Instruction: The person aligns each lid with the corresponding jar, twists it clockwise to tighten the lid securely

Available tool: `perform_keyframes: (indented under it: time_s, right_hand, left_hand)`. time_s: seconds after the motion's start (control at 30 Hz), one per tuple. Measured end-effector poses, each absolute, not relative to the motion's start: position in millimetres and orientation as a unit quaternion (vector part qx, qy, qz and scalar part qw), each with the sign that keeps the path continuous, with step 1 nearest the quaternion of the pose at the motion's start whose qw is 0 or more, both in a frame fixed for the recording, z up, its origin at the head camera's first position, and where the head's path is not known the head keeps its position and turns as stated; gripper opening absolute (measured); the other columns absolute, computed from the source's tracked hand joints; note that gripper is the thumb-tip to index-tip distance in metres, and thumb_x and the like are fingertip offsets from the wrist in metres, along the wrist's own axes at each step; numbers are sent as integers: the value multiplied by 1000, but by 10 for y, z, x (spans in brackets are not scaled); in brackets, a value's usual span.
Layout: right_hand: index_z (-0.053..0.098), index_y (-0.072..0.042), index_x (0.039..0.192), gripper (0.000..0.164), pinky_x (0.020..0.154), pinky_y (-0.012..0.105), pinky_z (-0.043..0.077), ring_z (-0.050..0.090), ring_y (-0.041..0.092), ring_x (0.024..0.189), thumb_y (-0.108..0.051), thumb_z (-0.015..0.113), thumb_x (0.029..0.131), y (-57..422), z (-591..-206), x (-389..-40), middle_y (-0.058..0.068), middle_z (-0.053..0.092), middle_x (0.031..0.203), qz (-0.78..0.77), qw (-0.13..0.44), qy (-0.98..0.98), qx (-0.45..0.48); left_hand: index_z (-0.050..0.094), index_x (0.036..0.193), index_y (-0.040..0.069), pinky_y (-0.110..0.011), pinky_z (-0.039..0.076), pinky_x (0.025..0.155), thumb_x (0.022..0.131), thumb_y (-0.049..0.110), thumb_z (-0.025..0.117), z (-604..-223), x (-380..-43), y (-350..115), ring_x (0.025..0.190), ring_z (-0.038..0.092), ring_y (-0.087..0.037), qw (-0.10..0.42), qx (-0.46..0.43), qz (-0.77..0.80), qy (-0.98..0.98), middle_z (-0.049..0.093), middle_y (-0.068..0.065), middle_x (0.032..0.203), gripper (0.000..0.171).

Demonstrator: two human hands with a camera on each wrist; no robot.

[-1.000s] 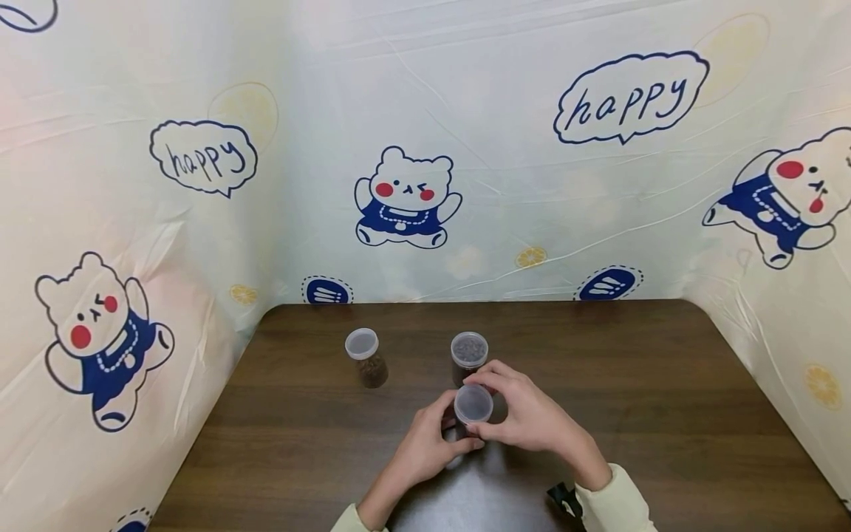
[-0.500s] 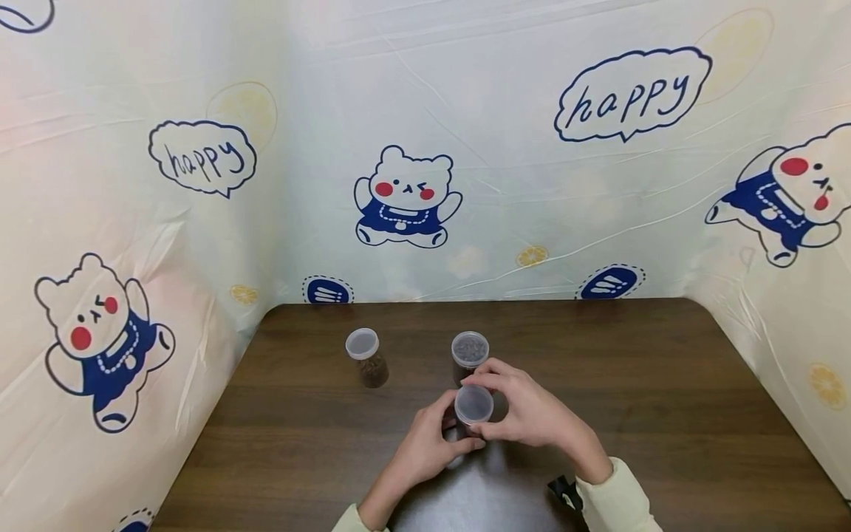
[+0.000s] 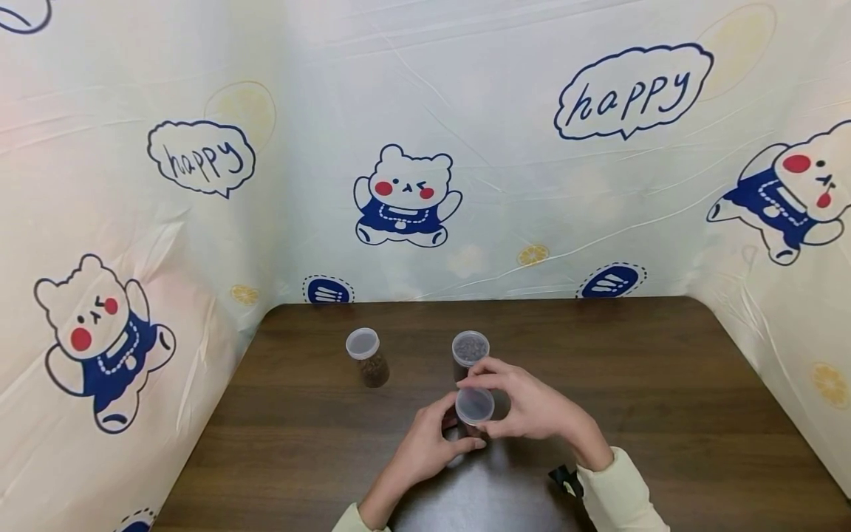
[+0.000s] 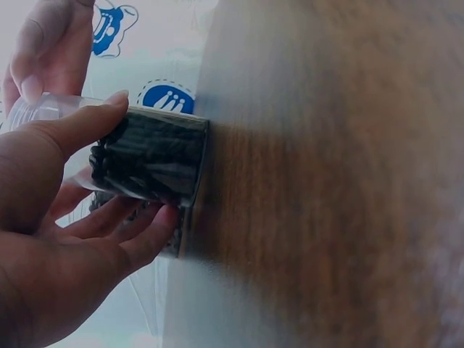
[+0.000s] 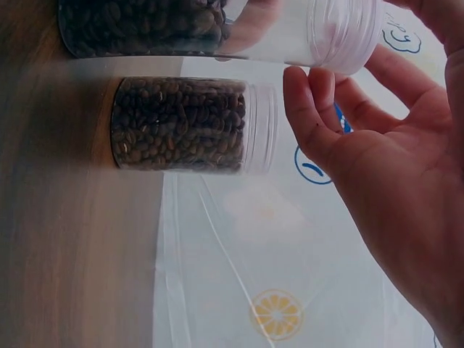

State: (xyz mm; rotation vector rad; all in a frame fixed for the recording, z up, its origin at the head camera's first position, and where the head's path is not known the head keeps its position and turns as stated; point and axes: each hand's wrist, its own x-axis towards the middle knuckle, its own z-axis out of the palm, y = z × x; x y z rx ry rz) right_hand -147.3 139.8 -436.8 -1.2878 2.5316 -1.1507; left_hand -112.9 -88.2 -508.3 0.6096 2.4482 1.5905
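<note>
A clear jar [image 4: 156,156], partly filled with dark coffee beans, stands upright at the near middle of the table. My left hand [image 3: 425,447] grips its body, thumb on one side and fingers curled round the other. At the top, my right hand [image 3: 528,403] holds the translucent lid [image 3: 475,405] between thumb and fingers; the lid sits on the jar's mouth. Just behind stands a second lidded jar [image 5: 181,127], filled almost to its lid with brown coffee beans and partly covered by the right hand in the head view.
Further left on the wooden table [image 3: 299,458] is a third lidded jar [image 3: 372,369], about half full of brown contents. A black object [image 3: 565,480] shows by the right sleeve [image 3: 614,488]. A cartoon-printed curtain [image 3: 505,185] surrounds the table's back and sides.
The right fingertips have crept slightly leftward round the far edge of the lid. The left hand keeps its grip and the other jars stay put.
</note>
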Motion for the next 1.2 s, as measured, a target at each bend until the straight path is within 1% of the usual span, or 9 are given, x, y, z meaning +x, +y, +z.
perform_keyframes:
  time_s: [0.2, 0.37, 0.6, 0.9, 1.2]
  right_hand:
    - [70, -12, 136, 50, 95, 35, 56, 59, 16, 114, -17, 83, 88, 1404, -4365, -1517, 1, 60, 130, -368, 47, 819, -439]
    - [70, -13, 136, 50, 95, 36, 56, 60, 17, 114, -19, 84, 88, 1395, -4347, -1511, 1, 59, 131, -365, 59, 825, -428]
    - [70, -11, 134, 50, 94, 31, 55, 61, 17, 112, -22, 84, 87, 1373, -4323, -1483, 2, 59, 130, -359, 55, 836, -412]
    - [70, -16, 135, 51, 96, 35, 55, 58, 15, 116, -18, 84, 86, 1401, -4367, -1494, -1, 57, 133, -371, 57, 826, -421]
    - [72, -14, 133, 50, 94, 30, 54, 60, 18, 112, -19, 84, 85, 1370, -4309, -1503, 0, 58, 128, -366, 72, 830, -414]
  left_hand:
    - [61, 140, 27, -32, 59, 103, 86, 24, 89, -5085, -1126, -888, 126, 69, -20, 79, 207, 532, 817, 71, -1, 135, 60]
    - [61, 141, 25, -31, 59, 103, 86, 26, 89, -5074, -1122, -897, 126, 69, -20, 85, 207, 532, 816, 71, -2, 135, 61]
    - [62, 140, 24, -33, 59, 103, 86, 27, 89, -5057, -1127, -902, 126, 69, -20, 83, 209, 531, 817, 72, -2, 133, 61]
    - [60, 143, 25, -31, 58, 104, 87, 24, 89, -5081, -1126, -900, 127, 68, -19, 93, 209, 529, 817, 70, -3, 137, 63]
    - [60, 145, 24, -32, 58, 104, 87, 29, 88, -5082, -1133, -897, 127, 68, -19, 95, 207, 526, 819, 70, -2, 137, 65]
